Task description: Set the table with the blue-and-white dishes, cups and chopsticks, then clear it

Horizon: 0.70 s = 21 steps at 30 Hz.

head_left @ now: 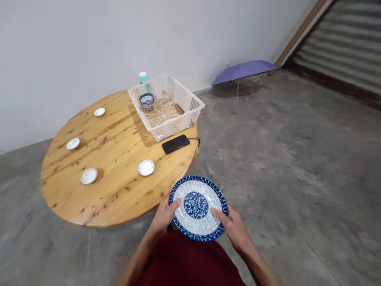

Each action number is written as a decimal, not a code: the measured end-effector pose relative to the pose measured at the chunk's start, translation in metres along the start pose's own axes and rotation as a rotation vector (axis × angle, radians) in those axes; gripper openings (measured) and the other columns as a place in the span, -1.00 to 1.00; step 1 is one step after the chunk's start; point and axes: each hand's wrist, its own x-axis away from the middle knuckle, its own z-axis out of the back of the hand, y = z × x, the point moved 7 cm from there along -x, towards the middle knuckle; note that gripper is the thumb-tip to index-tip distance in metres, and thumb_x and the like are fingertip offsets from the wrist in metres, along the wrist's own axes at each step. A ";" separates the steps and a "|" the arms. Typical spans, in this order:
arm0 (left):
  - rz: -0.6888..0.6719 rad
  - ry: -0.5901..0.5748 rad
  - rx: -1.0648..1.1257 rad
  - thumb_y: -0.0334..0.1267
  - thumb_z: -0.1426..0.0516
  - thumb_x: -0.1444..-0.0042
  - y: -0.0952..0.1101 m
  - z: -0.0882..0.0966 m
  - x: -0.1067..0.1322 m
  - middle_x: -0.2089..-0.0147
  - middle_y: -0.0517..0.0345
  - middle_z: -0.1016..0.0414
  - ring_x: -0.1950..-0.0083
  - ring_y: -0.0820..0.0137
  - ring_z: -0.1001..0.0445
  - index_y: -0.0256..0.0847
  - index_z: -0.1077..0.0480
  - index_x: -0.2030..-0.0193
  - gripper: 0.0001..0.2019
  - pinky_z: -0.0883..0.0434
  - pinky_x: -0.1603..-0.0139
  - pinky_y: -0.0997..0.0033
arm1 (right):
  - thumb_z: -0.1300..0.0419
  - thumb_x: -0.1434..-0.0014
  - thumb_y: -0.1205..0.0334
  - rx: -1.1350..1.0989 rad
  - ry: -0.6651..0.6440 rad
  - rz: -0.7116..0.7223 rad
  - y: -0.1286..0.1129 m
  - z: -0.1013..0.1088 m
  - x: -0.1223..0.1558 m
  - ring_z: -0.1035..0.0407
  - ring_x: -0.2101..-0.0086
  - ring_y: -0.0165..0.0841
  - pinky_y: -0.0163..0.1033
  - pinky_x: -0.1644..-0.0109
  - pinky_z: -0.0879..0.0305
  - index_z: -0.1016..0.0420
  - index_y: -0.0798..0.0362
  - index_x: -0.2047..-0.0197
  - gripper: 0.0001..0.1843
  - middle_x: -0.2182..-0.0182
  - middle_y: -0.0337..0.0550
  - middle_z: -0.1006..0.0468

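Observation:
I hold a blue-and-white patterned plate level in front of my body, just off the near right edge of the round wooden table. My left hand grips the plate's left rim with the thumb lying on top. On the right rim, my right hand grips the same way, thumb on the plate's face. Both hands are closed on the plate.
Several small white saucers lie spread over the table. A white plastic basket at the far edge holds stacked blue bowls. A black phone lies beside it. A purple umbrella stands open on the concrete floor.

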 end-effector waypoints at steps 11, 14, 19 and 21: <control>-0.063 0.072 -0.067 0.08 -0.22 -0.15 0.072 0.026 -0.055 0.23 0.01 -0.64 0.03 0.02 -0.53 -0.21 -0.62 0.24 -0.63 -0.43 -0.08 0.13 | -0.42 0.08 -0.13 -0.047 -0.124 -0.059 -0.066 -0.026 -0.078 -0.53 0.07 0.08 0.06 0.01 -0.46 -0.59 0.06 0.12 -0.46 0.11 0.04 -0.68; -0.145 0.070 -0.107 0.05 -0.24 -0.13 0.104 0.036 -0.079 0.27 -0.01 -0.60 0.14 0.07 -0.51 -0.21 -0.58 0.34 -0.67 -0.44 0.01 0.16 | -0.44 0.10 -0.09 -0.036 -0.115 -0.011 -0.099 -0.033 -0.104 -0.54 0.07 0.08 0.07 0.00 -0.47 -0.60 0.05 0.13 -0.48 0.12 0.03 -0.69; -0.268 0.141 -0.144 0.03 -0.29 -0.05 0.170 0.055 -0.115 0.42 0.04 -0.49 0.24 0.12 -0.47 -0.18 -0.48 0.50 -0.68 -0.43 0.09 0.16 | -0.46 0.13 -0.02 -0.032 -0.122 0.083 -0.167 -0.050 -0.150 -0.57 0.19 0.03 0.10 0.04 -0.49 -0.60 0.06 0.20 -0.54 0.24 0.00 -0.70; -0.298 0.121 -0.123 0.03 -0.28 -0.06 0.197 0.058 -0.130 0.42 0.06 -0.49 0.21 0.13 -0.47 -0.18 -0.46 0.49 -0.68 -0.43 0.11 0.20 | -0.46 0.13 0.00 -0.009 -0.151 0.138 -0.197 -0.059 -0.171 -0.57 0.23 0.01 0.11 0.07 -0.51 -0.60 0.05 0.23 -0.58 0.29 -0.02 -0.69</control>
